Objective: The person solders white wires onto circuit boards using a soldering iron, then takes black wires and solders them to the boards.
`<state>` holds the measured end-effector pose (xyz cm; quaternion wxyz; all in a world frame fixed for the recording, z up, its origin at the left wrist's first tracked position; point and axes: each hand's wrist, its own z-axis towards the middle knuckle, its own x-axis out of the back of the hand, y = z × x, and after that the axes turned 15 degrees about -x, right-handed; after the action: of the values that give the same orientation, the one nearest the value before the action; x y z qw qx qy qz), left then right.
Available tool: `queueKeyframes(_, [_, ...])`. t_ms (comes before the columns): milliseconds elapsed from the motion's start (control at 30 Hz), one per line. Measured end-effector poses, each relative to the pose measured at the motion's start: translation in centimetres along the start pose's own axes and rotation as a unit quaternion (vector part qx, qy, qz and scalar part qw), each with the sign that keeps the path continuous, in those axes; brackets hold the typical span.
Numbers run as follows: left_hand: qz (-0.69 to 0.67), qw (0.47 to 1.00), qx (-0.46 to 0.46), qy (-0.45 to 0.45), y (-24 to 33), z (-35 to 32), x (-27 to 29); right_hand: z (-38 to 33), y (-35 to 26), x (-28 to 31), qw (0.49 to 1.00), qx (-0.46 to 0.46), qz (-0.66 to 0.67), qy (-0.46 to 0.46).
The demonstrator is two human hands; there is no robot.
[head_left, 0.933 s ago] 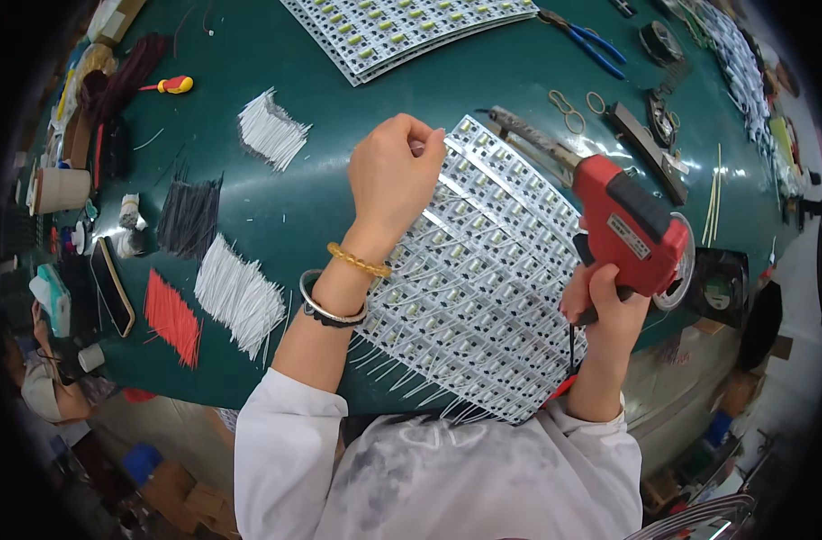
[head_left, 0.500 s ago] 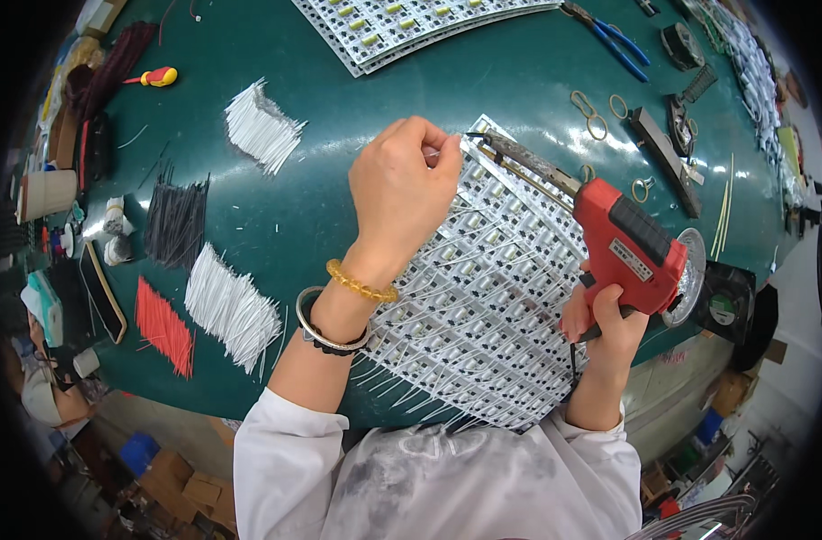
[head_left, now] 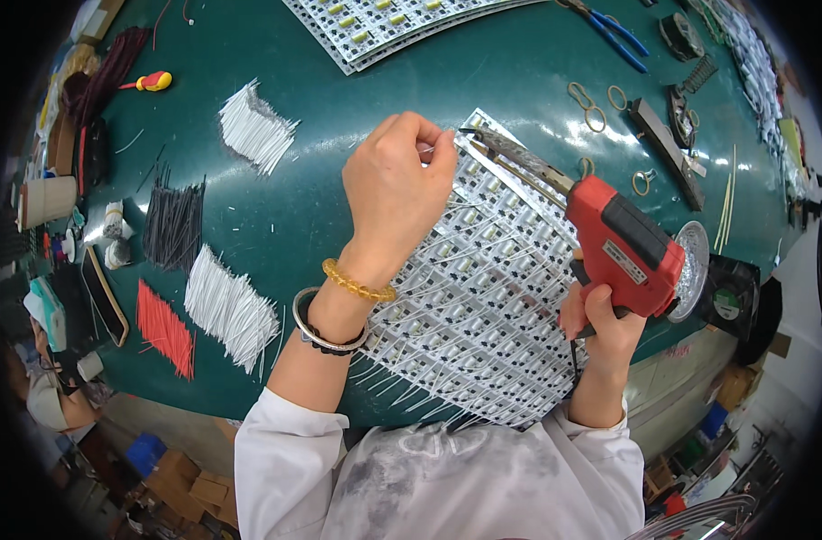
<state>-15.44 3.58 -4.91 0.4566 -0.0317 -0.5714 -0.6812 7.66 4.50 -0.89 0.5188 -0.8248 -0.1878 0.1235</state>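
My right hand (head_left: 606,326) grips the handle of a red soldering gun (head_left: 629,236), thumb and fingers wrapped round it. Its long metal nose points up and left, and the dark tip sits at the top corner of a white circuit board panel (head_left: 483,306). Beside that tip my left hand (head_left: 397,171) is closed in a pinch; a bit of thin white wire (head_left: 426,148) shows between thumb and forefinger, mostly hidden. Rows of yellowish components and many thin white wires cover the panel, several wires hanging past its lower left edge.
Left on the green table (head_left: 276,198) lie white wires (head_left: 233,306), red wires (head_left: 164,331), black wires (head_left: 173,220) and another white bundle (head_left: 258,129). More panels (head_left: 375,31) are stacked at the far side. Blue-handled pliers (head_left: 614,36) and a solder spool (head_left: 692,270) are right.
The view has shifted slightly. The soldering gun and both hands keep nearly the same places at the panel's top corner, and the left hand's pinch stays closed.
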Motion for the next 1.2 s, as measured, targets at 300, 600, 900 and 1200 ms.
queueKeyframes(300, [0.003, 1.0, -0.008, 0.008, -0.2, -0.1, -0.2, 0.1, -0.9, -1.3, 0.999, 0.003, -0.006, 0.044])
queueKeyframes(600, [0.004, 1.0, -0.011, 0.005, -0.2, 0.0, 0.0, 0.2, -0.3, -0.4, 1.0, -0.016, 0.016, -0.004])
queueKeyframes(900, [0.001, 1.0, -0.019, 0.013, -0.3, -0.1, -0.2, -0.2, -0.9, -0.9, 0.999, 0.01, 0.0, 0.047])
queueKeyframes(1200, [-0.032, 0.998, -0.012, 0.05, -0.5, -0.2, 0.1, -1.9, -2.7, -0.6, 0.997, 0.037, 0.004, 0.063])
